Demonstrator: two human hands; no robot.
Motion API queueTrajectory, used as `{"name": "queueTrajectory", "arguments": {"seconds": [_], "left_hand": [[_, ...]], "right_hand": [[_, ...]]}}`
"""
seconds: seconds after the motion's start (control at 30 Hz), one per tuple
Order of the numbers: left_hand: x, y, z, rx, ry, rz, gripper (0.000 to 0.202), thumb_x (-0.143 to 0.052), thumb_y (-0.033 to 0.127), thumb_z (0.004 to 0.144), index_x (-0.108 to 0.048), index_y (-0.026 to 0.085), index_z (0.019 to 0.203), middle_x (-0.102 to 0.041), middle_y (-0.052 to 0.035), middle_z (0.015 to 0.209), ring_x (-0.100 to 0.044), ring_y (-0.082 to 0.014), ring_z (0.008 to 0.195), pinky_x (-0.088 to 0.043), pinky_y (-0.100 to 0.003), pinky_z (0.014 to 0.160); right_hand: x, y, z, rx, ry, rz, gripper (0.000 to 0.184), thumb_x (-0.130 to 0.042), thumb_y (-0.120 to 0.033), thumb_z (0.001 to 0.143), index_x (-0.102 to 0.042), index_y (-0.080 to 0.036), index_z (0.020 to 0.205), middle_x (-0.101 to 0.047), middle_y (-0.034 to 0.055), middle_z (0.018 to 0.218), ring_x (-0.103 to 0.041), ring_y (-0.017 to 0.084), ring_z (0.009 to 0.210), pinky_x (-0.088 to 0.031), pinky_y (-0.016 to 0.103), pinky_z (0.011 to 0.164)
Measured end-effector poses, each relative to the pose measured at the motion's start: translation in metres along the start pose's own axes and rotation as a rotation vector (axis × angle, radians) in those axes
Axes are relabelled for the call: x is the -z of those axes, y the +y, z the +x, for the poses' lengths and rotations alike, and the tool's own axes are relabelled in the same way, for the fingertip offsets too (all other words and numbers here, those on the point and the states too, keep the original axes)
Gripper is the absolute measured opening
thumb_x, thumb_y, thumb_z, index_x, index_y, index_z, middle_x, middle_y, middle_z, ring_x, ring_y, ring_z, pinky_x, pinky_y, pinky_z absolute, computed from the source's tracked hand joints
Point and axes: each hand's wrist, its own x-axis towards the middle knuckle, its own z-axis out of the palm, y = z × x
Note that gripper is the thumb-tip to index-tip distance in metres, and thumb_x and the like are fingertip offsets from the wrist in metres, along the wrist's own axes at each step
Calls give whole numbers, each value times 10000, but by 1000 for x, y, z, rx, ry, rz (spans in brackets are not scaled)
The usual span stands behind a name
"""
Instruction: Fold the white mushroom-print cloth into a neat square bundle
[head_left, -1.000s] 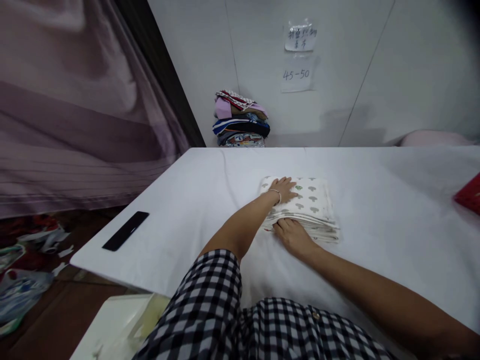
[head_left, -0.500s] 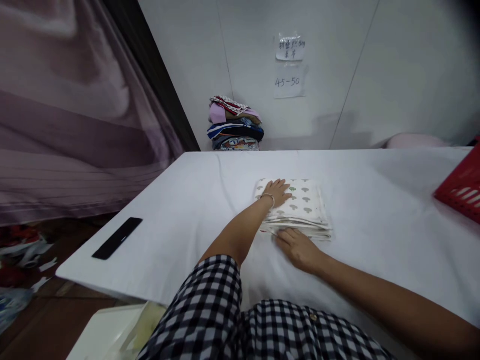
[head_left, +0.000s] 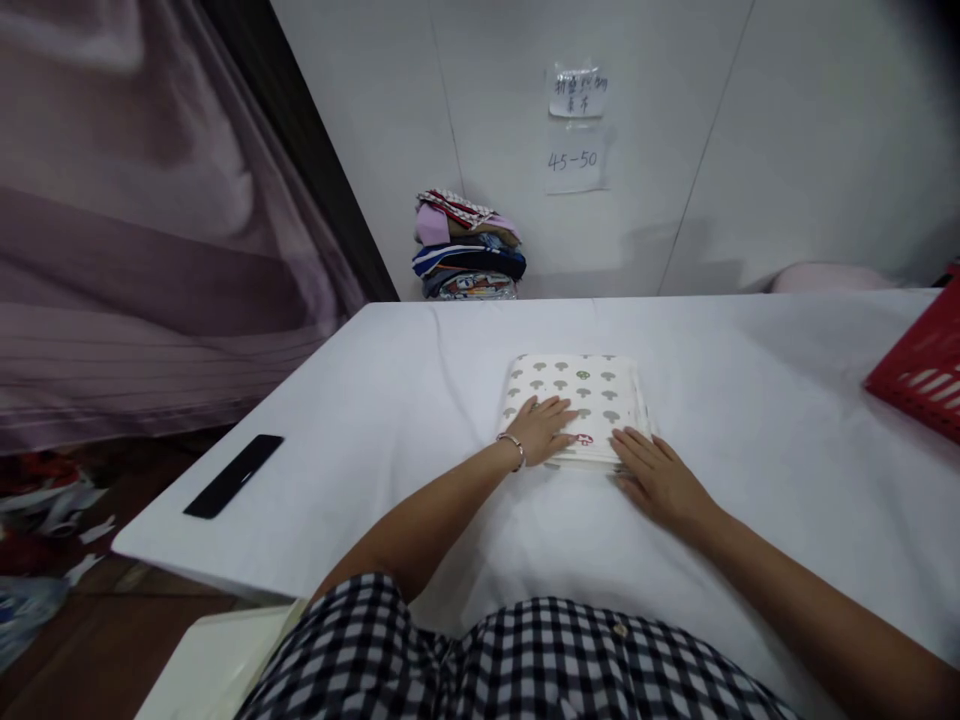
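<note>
A folded white cloth (head_left: 570, 390) printed with grey mushroom shapes lies on the white-covered table (head_left: 420, 400). It shows a small green mark near its middle and a red one at its near edge. My left hand (head_left: 538, 430) rests on its near left part, fingers spread, a bracelet on the wrist. At the near right corner, my right hand (head_left: 661, 480) lies with fingers stretched out and the fingertips touching the cloth. Both palms face down, and neither hand grips the cloth.
Left on the table is a black phone-like slab (head_left: 234, 476). A red basket (head_left: 919, 370) stands at the right edge. Beyond the far edge, a stack of folded clothes (head_left: 469, 245) sits against the wall, under paper signs (head_left: 576, 160). A purple curtain (head_left: 150, 250) hangs at left.
The cloth's near edge has been folded under or smoothed down, and the red mark now shows. My left hand has moved nearer to me; my right hand has shifted right, onto the near right corner.
</note>
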Motion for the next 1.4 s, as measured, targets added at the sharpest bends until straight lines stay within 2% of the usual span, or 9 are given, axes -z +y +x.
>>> {"name": "queueTrajectory", "arguments": {"seconds": [0.13, 0.23, 0.37, 0.57, 0.77, 0.87, 1.07, 1.2, 1.4], "left_hand": [[1, -2, -7, 21, 104, -76, 395, -389, 457, 871, -487, 264, 1202, -409, -29, 1364, -310, -190, 1275, -180, -423, 1058], [4, -2, -24, -41, 201, -100, 359, -514, 442, 816, -559, 235, 1106, -510, -44, 1260, -418, -189, 1174, -280, -371, 999], [5, -1, -45, -85, 221, -35, 264, -571, 334, 794, -596, 214, 1028, -585, -53, 1072, -498, -191, 984, -370, -347, 860], [2, 7, -42, -75, 212, 65, 237, -543, 330, 812, -578, 230, 1024, -566, -43, 986, -488, -182, 897, -370, -333, 785], [-3, 17, -36, -54, 207, 188, 159, -475, 276, 850, -578, 202, 945, -566, -45, 913, -479, -185, 862, -362, -325, 735], [-6, 19, -40, -58, 231, 194, 167, -435, 245, 865, -572, 194, 947, -567, -51, 921, -476, -188, 883, -360, -329, 749], [-8, 15, -45, -60, 269, 104, 261, -493, 388, 839, -563, 206, 1012, -560, -57, 972, -470, -198, 918, -364, -339, 771], [-8, 14, -44, 0, 283, 88, 236, -477, 373, 848, -584, 208, 979, -562, -57, 936, -475, -192, 865, -368, -340, 745], [-7, 13, -43, -2, 302, 1, 237, -473, 379, 848, -590, 214, 971, -574, -51, 925, -490, -187, 856, -381, -342, 757]], "right_hand": [[3, 2, -5, 13, -13, 19, 458, -384, -299, 893, -349, -204, 1340, -461, 80, 1327, -366, 227, 1253, -307, 467, 996], [11, 5, -6, 1, 0, 69, 407, -375, -271, 895, -403, -228, 1299, -513, 67, 1280, -421, 215, 1213, -306, 463, 991], [20, 1, 4, -7, 55, 141, 341, -387, -259, 889, -482, -244, 1217, -599, 62, 1160, -529, 199, 1080, -299, 470, 984], [19, -14, 34, 58, 26, 205, 384, -400, -258, 884, -446, -220, 1264, -597, 98, 1114, -542, 219, 987, -410, 409, 839], [5, -12, 39, 46, 39, 166, 326, -386, -215, 887, -525, -235, 1181, -614, 91, 986, -543, 211, 868, -433, 360, 708], [6, -13, 37, 34, 62, 174, 306, -385, -202, 890, -547, -240, 1146, -612, 80, 954, -536, 205, 851, -422, 350, 696], [10, -16, 37, 15, 39, 234, 294, -423, -266, 879, -550, -228, 1141, -591, 86, 971, -527, 207, 859, -425, 354, 704], [12, -16, 39, -18, 17, 252, 309, -415, -310, 883, -553, -222, 1145, -588, 83, 969, -530, 204, 861, -437, 354, 724], [17, -18, 42, -75, 14, 301, 302, -371, -303, 899, -568, -251, 1122, -598, 68, 940, -547, 200, 848, -460, 363, 727]]}}
